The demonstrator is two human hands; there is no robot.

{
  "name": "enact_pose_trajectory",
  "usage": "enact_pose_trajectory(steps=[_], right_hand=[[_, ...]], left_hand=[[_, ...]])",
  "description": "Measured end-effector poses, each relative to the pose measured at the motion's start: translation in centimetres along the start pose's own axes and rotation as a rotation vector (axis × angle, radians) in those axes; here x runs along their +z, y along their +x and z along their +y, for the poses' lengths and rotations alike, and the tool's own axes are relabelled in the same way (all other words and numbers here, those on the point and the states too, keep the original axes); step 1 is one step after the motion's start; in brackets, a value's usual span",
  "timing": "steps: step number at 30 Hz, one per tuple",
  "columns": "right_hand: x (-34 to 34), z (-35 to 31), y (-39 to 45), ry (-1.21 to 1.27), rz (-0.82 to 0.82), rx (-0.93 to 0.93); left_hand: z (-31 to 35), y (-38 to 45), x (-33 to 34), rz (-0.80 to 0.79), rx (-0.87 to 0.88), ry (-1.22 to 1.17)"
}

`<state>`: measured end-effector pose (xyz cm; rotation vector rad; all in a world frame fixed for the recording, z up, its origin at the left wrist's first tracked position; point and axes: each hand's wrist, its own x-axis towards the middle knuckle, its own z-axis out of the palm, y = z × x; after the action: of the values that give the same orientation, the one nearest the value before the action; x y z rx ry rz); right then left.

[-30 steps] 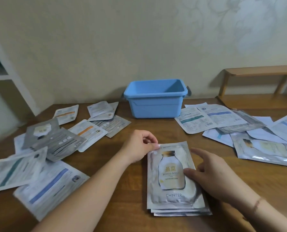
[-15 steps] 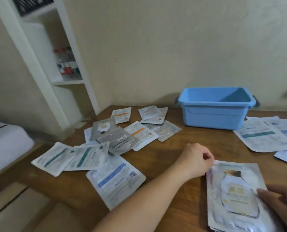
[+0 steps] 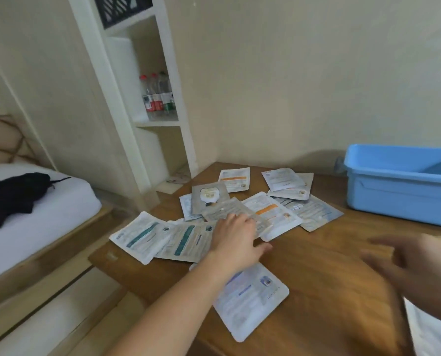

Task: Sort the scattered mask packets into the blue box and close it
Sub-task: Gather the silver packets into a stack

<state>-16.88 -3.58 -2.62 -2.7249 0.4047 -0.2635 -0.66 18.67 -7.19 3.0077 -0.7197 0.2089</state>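
1. The left hand [image 3: 236,236] is laid on the overlapping mask packets [image 3: 265,211] near the worktop's left edge, fingers spread and fairly straight; nothing is seen pinched.
2. The right hand [image 3: 414,263] is held above the worktop [image 3: 329,265] toward the right edge, motion-blurred; fingers look loosely spread with nothing in them, though this cannot be told for sure.
3. A teal-striped packet [image 3: 142,236] overhangs the left edge; a blue-printed packet [image 3: 250,299] lies near the front edge, partly under the left forearm.
4. More packets are fanned toward the back-left corner, several overlapping.
5. The blue box [image 3: 394,191] is set at the back-right, open; no lid is seen, and its contents are not visible.
6. Handling judgement: packets are taken to be light, thin, flexible and slick foil; likely to slide over one another. A pinch at a free edge or corner is judged best, or several swept together into a stack first.
7. Beyond the worktop: a bed [image 3: 34,222], a white shelf [image 3: 147,106] with bottles [image 3: 157,96].
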Motion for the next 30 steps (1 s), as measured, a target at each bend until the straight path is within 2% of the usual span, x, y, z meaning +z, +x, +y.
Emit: enact_pose_trajectory(steps=[3,7,10,13,15,16,17,19,21,22,25,30], right_hand=[[0.9,-5.4,3.0,-0.132,-0.052,-0.11],[3.8,-8.9,6.2,-0.216,-0.166,-0.144],[5.6,-8.6,8.1,-0.201,-0.195,-0.125],[6.3,-7.4,9.7,-0.074,-0.178,-0.091],[6.6,-6.4,10.9,0.171,-0.088,-0.117],[6.6,-6.1,11.3,0.35,-0.074,-0.114],[6.5,-6.1,11.4,0.528,-0.107,-0.115],[6.4,-6.4,11.3,0.793,-0.328,-0.192],[6.6,-6.5,10.9,0.966,-0.558,-0.274],[6.7,-6.5,10.7,0.997,-0.6,-0.291],[6.9,-6.2,10.5,1.004,-0.595,-0.271],[6.5,-4.9,9.9,1.0,-0.623,-0.239]], left_hand=[[-2.4,0.3,1.0,-0.027,-0.034,-0.117],[-3.2,0.6,1.9,0.131,0.105,-0.001],[-3.7,0.9,2.4,0.262,0.211,0.084],[-4.5,0.8,1.2,0.514,0.27,-0.083],[-5.2,0.6,-0.8,0.7,0.229,-0.313],[-5.5,0.7,-2.2,0.739,0.188,-0.437],[-5.9,0.9,-3.5,0.742,0.148,-0.554],[-6.3,1.6,-5.4,0.675,0.074,-0.746],[-6.3,2.4,-6.4,0.577,0.018,-0.88],[-6.3,2.7,-6.4,0.542,0.003,-0.922],[-6.0,3.0,-5.7,0.463,-0.056,-1.037],[-5.1,2.3,-5.2,0.359,-0.2,-1.361]])
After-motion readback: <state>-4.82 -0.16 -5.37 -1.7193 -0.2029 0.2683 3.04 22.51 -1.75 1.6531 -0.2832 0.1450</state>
